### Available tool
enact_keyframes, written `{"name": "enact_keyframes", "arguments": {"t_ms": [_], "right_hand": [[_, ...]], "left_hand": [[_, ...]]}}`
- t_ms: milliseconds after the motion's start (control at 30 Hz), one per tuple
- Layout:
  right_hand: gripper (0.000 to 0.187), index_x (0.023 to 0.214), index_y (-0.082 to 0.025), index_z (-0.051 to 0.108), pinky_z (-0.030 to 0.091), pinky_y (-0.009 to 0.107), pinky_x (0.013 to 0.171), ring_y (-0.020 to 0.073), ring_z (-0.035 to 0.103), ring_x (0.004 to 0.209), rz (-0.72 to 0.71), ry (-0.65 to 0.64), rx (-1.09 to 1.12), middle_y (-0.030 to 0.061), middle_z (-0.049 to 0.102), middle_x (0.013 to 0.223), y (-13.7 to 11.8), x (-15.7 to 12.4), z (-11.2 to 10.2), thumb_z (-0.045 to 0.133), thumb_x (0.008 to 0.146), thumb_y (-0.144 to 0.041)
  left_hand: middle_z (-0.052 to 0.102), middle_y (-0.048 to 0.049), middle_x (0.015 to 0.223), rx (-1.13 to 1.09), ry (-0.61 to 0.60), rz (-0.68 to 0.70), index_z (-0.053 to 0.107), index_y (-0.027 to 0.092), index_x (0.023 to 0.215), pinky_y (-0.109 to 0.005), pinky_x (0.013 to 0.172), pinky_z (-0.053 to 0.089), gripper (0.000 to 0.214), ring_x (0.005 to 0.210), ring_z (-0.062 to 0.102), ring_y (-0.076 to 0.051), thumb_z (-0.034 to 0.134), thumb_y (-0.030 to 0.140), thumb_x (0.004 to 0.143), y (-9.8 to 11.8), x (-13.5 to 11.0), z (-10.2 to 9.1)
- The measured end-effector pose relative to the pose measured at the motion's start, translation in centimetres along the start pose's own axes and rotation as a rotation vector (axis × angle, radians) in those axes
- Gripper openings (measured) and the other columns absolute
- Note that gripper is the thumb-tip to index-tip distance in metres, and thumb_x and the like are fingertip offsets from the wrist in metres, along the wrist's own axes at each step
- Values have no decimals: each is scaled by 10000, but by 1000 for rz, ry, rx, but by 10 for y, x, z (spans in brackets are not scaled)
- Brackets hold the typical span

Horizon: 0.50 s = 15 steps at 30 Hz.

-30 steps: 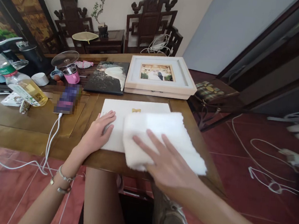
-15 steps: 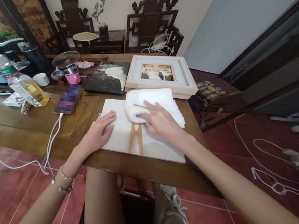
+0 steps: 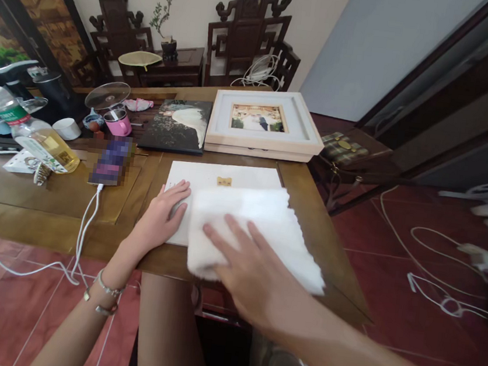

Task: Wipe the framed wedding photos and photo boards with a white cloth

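Note:
A flat white board (image 3: pixel 249 176) lies near the table's front edge, with a small tan patch (image 3: pixel 224 181) showing on its surface. My left hand (image 3: pixel 161 215) rests flat on the board's left side, fingers stretched out and holding nothing. My right hand (image 3: pixel 246 259) has a fluffy white cloth (image 3: pixel 263 206) under its palm. Its fingers spread over the top, with the thumb by the near edge. The cloth covers much of the board and reaches past its front edge. The tan strips lower on the board are hidden beneath it.
Behind the board are a pale framed picture (image 3: pixel 303 146) and a dark photo panel (image 3: pixel 150 134). Left of it lie a phone (image 3: pixel 113 159) with a white cable (image 3: pixel 85 218), a tilted bottle (image 3: pixel 60 153) and a pink mug (image 3: pixel 121 125).
My right hand has drawn the white cloth toward me, from the board's far side to its front edge. The tan patch has come into view. My left hand has stayed still.

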State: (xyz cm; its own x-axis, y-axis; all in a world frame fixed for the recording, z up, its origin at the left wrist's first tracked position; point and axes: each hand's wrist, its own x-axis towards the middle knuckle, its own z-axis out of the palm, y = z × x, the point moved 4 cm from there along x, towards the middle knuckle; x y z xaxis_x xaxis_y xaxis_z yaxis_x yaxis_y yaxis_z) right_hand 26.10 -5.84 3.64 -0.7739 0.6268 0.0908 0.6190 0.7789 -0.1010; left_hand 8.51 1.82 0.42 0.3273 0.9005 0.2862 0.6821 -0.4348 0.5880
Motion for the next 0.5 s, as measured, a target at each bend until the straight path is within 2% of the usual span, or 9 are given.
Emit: {"name": "enact_keyframes", "arguments": {"t_ms": [100, 167, 300, 367, 500], "right_hand": [[167, 819, -230, 772, 422, 705, 950, 488, 459, 1275, -78, 41, 56, 125, 552, 1403, -19, -17, -4, 622, 784, -165], [209, 852, -232, 767, 421, 687, 968, 469, 455, 1287, -67, 65, 89, 110, 563, 1396, -16, -19, -4, 604, 760, -139], [496, 1060, -244, 733, 378, 626, 1045, 391, 406, 1352, 71, 111, 109, 66, 539, 1428, 24, -3, -2, 499, 692, -6], [559, 1136, -206, 702, 366, 583, 1064, 363, 413, 1352, 166, 123, 71, 100, 555, 1406, 51, 10, -3, 459, 687, 23], [527, 1237, -122, 628, 460, 477, 922, 342, 603, 1113, 381, 66, -10, 208, 621, 1252, 99, 32, -10, 420, 766, -10]], "left_hand": [[574, -144, 1390, -2, 3, 10, 631, 171, 1221, -583, 1176, 242, 349, 1364, 460, -280, 457, 232, 925, 0, 0, 0], [574, -151, 1389, 3, 2, 14, 629, 164, 1222, -587, 1174, 245, 351, 1363, 462, -280, 453, 231, 926, 0, 1, 0], [566, -167, 1391, 10, -1, 9, 623, 143, 1226, -590, 1173, 241, 354, 1365, 460, -281, 453, 235, 929, -1, 0, 1], [566, -167, 1391, 6, 5, 8, 623, 140, 1224, -587, 1174, 242, 353, 1365, 459, -280, 455, 235, 929, -1, 0, 1], [570, -159, 1391, 4, 11, 12, 624, 150, 1219, -587, 1172, 246, 345, 1365, 460, -280, 458, 230, 927, -2, 0, 2]]}}
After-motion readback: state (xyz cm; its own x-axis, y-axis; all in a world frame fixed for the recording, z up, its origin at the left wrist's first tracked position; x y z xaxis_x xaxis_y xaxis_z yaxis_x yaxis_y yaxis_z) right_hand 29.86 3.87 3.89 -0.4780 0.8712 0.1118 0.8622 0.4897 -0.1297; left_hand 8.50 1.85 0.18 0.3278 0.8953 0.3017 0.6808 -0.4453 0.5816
